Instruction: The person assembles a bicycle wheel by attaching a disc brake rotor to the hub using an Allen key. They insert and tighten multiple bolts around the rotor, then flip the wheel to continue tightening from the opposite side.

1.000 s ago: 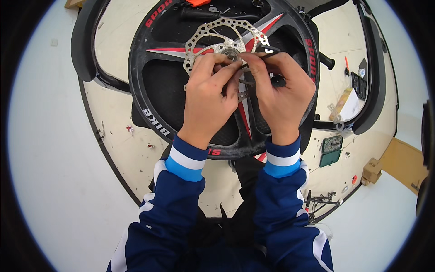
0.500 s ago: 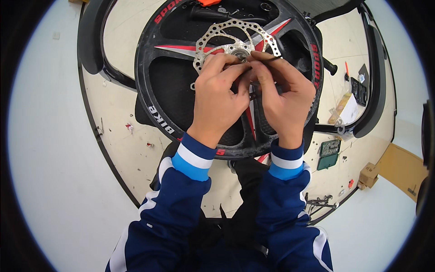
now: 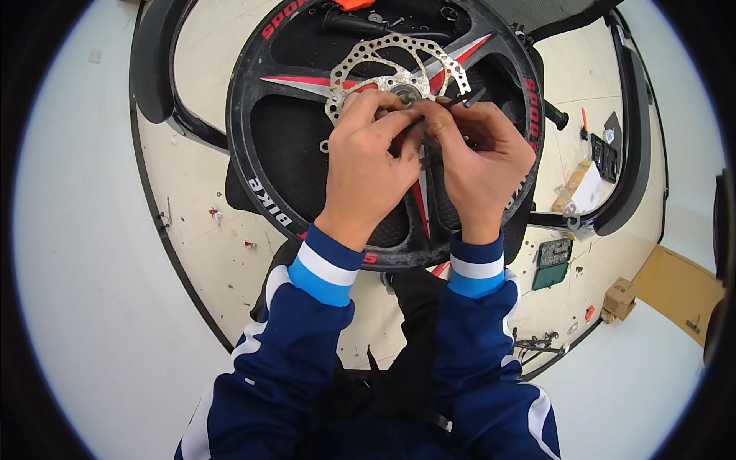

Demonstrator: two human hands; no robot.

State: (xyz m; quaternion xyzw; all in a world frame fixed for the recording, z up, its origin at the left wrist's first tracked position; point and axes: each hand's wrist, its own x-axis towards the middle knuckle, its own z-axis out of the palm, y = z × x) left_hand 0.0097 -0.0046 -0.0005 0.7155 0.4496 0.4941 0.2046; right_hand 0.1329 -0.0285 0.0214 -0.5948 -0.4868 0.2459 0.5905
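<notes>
A black bicycle wheel (image 3: 253, 146) with red-and-white spokes lies flat before me, a perforated silver brake rotor (image 3: 359, 55) at its middle. My left hand (image 3: 369, 146) is closed just below the hub (image 3: 405, 92), thumb and fingers pinched together. What lies in that pinch, if anything, is hidden. My right hand (image 3: 479, 153) meets it there, its fingers bent around a slim dark tool (image 3: 464, 100) whose end sticks out past the fingers to the upper right. The tool's exact kind does not show. Both sets of fingertips touch or nearly touch.
The wheel rests on a black chair seat between two curved armrests (image 3: 153, 69) (image 3: 630, 153). A black handle-like part (image 3: 356, 24) and small metal pieces lie at its far side. On the floor at right are a green case (image 3: 552, 264) and a cardboard box (image 3: 619, 297).
My right fingers have shifted and curled, and the dark tool now sticks out farther to the upper right. My left hand stays nearly in place at the hub.
</notes>
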